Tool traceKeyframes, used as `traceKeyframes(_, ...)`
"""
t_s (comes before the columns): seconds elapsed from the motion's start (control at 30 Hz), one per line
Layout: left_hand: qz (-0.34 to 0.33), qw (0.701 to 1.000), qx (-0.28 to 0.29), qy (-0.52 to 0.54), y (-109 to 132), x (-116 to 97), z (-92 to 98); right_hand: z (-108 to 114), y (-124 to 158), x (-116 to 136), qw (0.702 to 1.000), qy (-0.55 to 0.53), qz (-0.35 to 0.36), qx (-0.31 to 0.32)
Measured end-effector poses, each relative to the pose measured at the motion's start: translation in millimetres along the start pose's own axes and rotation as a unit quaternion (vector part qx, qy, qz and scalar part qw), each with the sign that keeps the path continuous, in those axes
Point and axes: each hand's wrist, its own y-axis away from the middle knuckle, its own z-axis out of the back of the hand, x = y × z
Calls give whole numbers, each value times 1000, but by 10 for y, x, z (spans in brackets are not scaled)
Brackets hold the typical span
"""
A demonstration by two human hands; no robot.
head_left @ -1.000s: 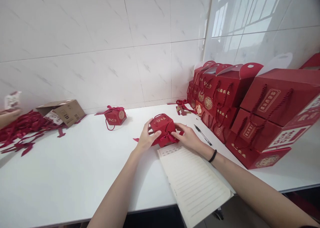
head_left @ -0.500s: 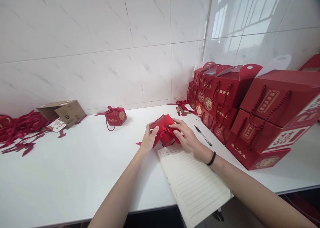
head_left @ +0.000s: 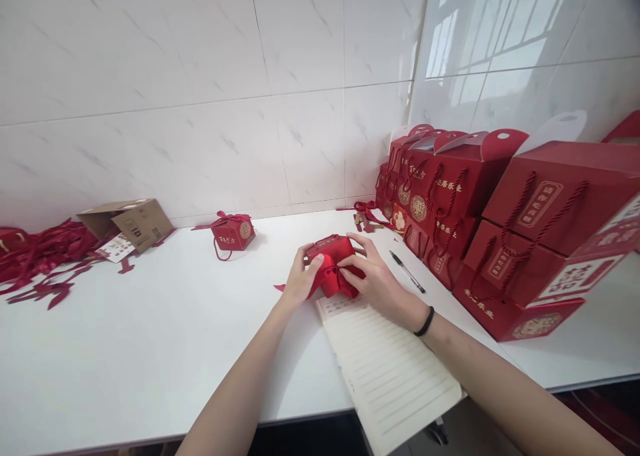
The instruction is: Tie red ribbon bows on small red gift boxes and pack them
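Observation:
A small red gift box (head_left: pixel 336 248) with a red ribbon (head_left: pixel 319 281) is held between my hands over the table, just beyond a lined notebook (head_left: pixel 387 369). My left hand (head_left: pixel 300 276) grips the box's left side, its thumb on the near face. On the right, my right hand (head_left: pixel 373 273) pinches the ribbon at the front of the box with thumb and index finger, while its other fingers rest along the box's right side. One end of the ribbon trails out past my left hand. A black band circles my right wrist.
A finished-looking red box (head_left: pixel 233 232) with a bow stands to the left. Farther left lie a pile of red ribbons (head_left: pixel 50 249) and an open cardboard box (head_left: pixel 145 224). Stacked red gift boxes (head_left: pixel 540 189) fill the right side. A pen (head_left: pixel 407 271) lies beside the notebook.
The gift box has tipped so that more of its upper face shows. My right hand's thumb and index finger have closed on the ribbon. The view has shifted slightly.

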Motion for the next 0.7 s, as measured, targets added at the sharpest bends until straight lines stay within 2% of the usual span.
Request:
traceKeyframes(0.27,26,1000,-10,-1,-23,2,10,-28,-9,-6,999,11,-45,19)
traceKeyframes(0.5,40,999,-12,-16,-8,-89,16,-45,-11,-18,1000,-6,-30,4)
traceKeyframes(0.7,35,999,-10,-15,-7,-87,11,-22,8,-13,1000,-8,-18,14)
